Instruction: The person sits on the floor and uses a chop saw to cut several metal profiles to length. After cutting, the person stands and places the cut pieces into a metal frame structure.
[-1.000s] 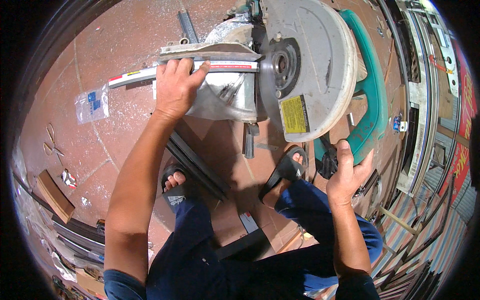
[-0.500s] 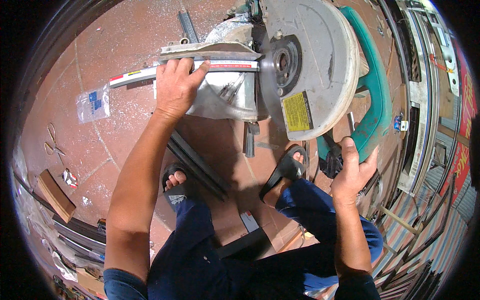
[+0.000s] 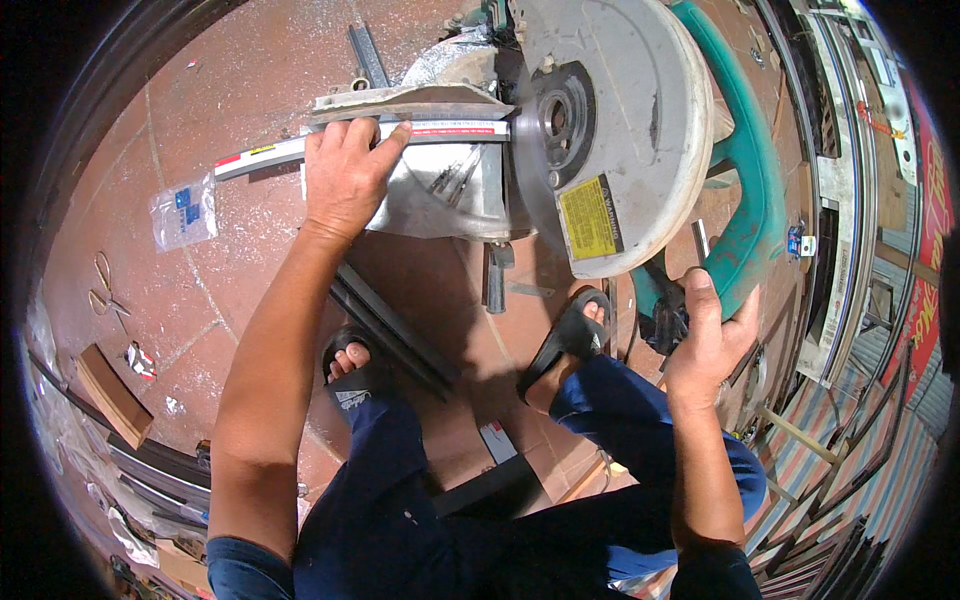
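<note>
My left hand (image 3: pixel 350 172) is closed over a long white metal profile (image 3: pixel 455 131) with red and yellow labelling, pressing it against the fence of a miter saw. The profile lies across the saw's metal base (image 3: pixel 400 215), its right end at the blade (image 3: pixel 535 150) and its left end sticking out past the base. At the right, my right hand (image 3: pixel 708 340) is wrapped round the lower end of the saw's green handle (image 3: pixel 755 230), the thumb on top. The grey round blade guard (image 3: pixel 640 110), with a yellow warning label, stands between the handle and the blade, which looks blurred.
Dark metal profiles (image 3: pixel 390 330) lie on the tiled floor between my sandalled feet. A clear plastic bag (image 3: pixel 185 213), scissors (image 3: pixel 106 290) and a brown block (image 3: pixel 115 395) lie to the left. Long metal bars (image 3: pixel 835 290) run along the right, beside a striped sheet (image 3: pixel 850 440).
Hardly anything differs. The saw, profile and my left hand appear slightly further left in view; both hands keep their holds.
</note>
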Demonstrator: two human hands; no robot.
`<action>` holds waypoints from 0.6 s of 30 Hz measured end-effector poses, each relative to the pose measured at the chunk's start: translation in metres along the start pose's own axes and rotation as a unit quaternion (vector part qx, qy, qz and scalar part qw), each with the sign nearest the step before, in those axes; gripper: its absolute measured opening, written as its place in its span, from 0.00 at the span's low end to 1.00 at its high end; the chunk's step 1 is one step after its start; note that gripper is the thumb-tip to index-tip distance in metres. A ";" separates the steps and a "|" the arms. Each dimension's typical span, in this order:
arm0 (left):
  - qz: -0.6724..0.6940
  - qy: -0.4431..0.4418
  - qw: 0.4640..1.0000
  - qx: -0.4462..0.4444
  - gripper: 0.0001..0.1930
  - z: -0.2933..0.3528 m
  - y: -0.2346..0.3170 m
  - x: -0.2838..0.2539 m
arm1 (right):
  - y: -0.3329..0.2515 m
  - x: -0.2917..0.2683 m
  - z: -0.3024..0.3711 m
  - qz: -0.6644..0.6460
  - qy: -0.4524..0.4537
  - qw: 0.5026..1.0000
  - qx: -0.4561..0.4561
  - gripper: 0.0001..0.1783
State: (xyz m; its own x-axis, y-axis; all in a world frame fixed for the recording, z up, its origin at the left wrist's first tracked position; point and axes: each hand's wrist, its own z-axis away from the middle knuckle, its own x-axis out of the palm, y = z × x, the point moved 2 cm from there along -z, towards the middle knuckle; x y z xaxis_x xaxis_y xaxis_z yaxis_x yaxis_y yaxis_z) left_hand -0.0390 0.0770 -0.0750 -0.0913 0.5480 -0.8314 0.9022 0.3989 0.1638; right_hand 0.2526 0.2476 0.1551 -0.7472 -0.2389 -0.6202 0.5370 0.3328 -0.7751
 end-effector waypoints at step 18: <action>0.005 -0.006 1.000 -0.003 0.18 0.000 0.000 -0.001 | 0.004 0.005 0.003 -0.005 0.007 1.000 0.003 0.21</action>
State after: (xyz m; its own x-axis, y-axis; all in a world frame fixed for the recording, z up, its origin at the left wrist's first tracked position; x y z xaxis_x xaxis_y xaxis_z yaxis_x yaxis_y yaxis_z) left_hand -0.0389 0.0760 -0.0744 -0.0776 0.5423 -0.8366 0.9002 0.3988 0.1750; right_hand 0.2521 0.2454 0.1483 -0.7584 -0.2290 -0.6102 0.5311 0.3255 -0.7823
